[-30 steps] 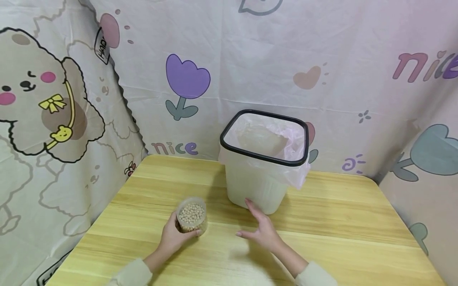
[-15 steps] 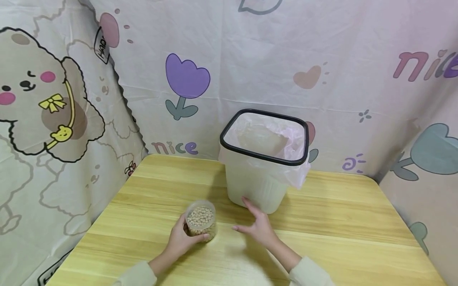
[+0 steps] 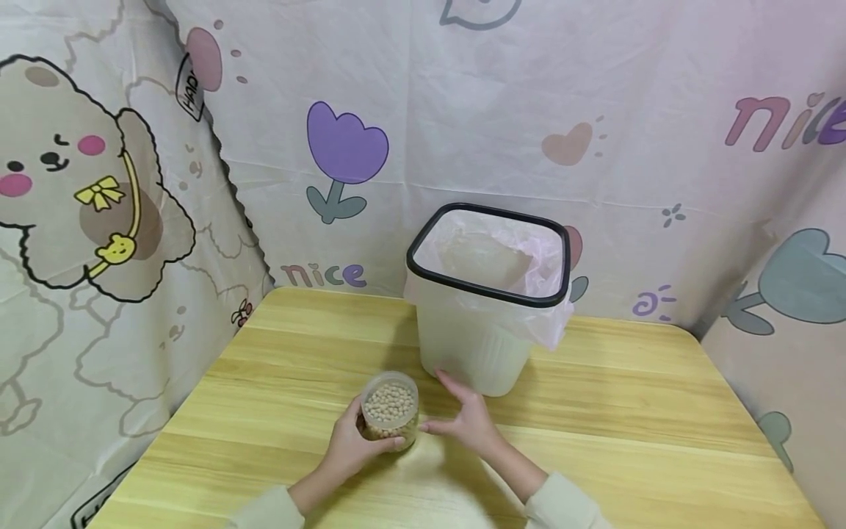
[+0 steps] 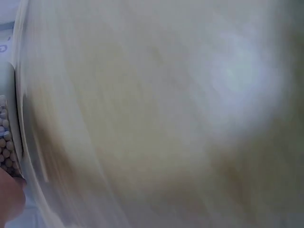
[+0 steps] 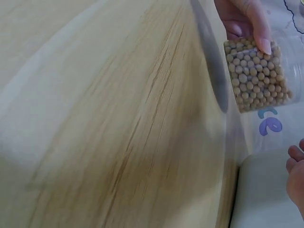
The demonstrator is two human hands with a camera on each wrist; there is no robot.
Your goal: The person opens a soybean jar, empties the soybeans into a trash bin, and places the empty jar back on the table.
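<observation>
A clear plastic jar of round beige beans stands upright, with its open mouth showing no lid. My left hand grips it, thumb along the near side and fingers round the left. In the right wrist view, a gap shows between the base of the bean jar and the tabletop. Just right of the jar is my right hand, holding nothing, its thumb and fingers spread apart. Its thumb tip comes close to the jar's side. Only a sliver of the beans shows in the left wrist view.
A white trash bin with a black rim stands behind my hands. A pale pink bag lines it and hangs over its rim. The wooden table meets a patterned cloth at the back and sides.
My left hand has carried the bean jar to the right and slightly nearer. My right hand has shifted a little left, so the gap between it and the jar has narrowed.
</observation>
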